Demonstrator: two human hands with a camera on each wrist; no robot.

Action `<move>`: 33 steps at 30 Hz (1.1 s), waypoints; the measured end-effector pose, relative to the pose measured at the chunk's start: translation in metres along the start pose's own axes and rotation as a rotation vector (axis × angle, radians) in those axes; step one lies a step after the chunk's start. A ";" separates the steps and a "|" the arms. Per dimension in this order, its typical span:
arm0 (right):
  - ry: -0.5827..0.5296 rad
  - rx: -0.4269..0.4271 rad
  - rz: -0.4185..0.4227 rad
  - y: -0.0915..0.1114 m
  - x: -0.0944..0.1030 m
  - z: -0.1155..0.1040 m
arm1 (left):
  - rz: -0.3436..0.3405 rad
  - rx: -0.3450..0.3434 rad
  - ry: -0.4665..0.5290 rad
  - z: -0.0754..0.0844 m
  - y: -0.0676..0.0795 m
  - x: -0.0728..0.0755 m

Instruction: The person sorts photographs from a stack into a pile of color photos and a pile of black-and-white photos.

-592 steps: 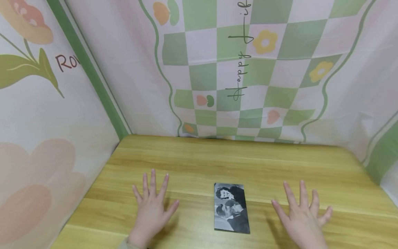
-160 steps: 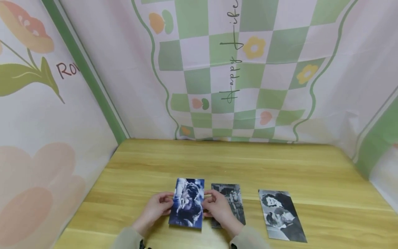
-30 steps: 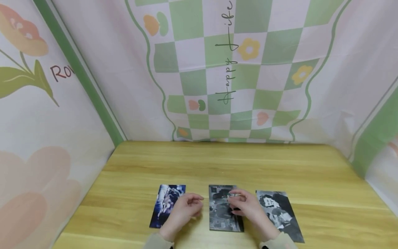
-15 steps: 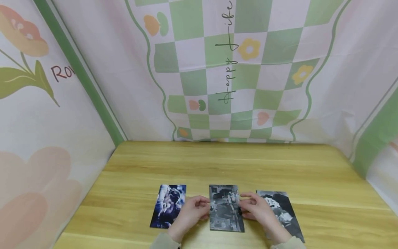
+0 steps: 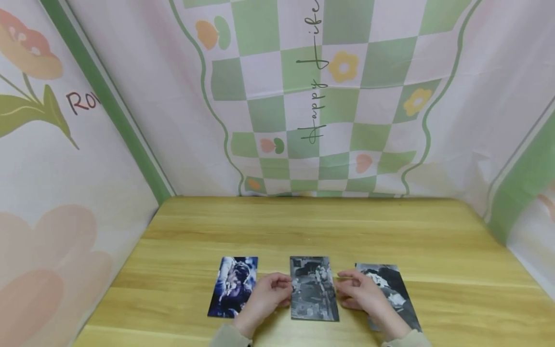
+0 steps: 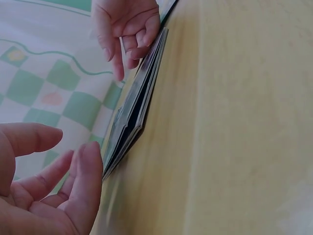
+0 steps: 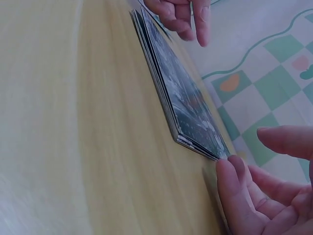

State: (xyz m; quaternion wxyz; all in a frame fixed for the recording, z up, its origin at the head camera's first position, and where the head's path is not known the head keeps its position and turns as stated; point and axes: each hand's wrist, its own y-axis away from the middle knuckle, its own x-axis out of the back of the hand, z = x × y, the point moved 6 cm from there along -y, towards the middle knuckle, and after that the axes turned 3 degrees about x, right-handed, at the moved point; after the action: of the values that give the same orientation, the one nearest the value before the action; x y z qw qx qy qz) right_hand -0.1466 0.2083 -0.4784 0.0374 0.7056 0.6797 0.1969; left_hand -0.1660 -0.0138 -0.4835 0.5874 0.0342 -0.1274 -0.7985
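Note:
A small stack of photo cards (image 5: 314,289), a grey crowded scene on top, lies in the middle of the table. In the left wrist view the layered edges of the stack (image 6: 139,105) show, slightly fanned apart. My left hand (image 5: 265,299) is at its left edge, fingers loosely bent and thumb raised apart from them. Beside the right edge is my right hand (image 5: 364,296), fingers loosely bent; in the right wrist view its fingertips (image 7: 230,169) are right by the stack's corner. Neither hand grips anything.
A blue-toned photo card (image 5: 234,284) lies to the left, partly behind the left hand. On the right a black-and-white photo card of two people (image 5: 396,289) is partly covered by the right hand. A patterned cloth (image 5: 303,111) hangs behind the wooden table (image 5: 277,226).
The blue card, held by both hands 5.3 s ago, now lies at the left. Over the last second both hands have shifted right, the right hand coming off the middle stack's face.

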 end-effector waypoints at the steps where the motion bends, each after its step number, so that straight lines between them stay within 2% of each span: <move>1: 0.008 -0.009 0.004 0.000 0.000 0.001 | -0.002 0.004 0.006 -0.001 0.000 0.000; 22: 0.059 -0.049 0.011 0.000 -0.008 -0.001 | -0.040 0.025 0.138 -0.008 0.001 0.004; 33: 0.065 -0.070 0.017 -0.001 -0.008 0.001 | -0.040 0.044 0.159 -0.007 0.003 0.005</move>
State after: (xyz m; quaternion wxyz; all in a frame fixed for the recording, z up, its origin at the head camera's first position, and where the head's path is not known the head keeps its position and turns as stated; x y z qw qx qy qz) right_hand -0.1471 0.2005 -0.4819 0.0380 0.7030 0.6671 0.2438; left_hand -0.1635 -0.0206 -0.4887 0.5788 0.1129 -0.0972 -0.8018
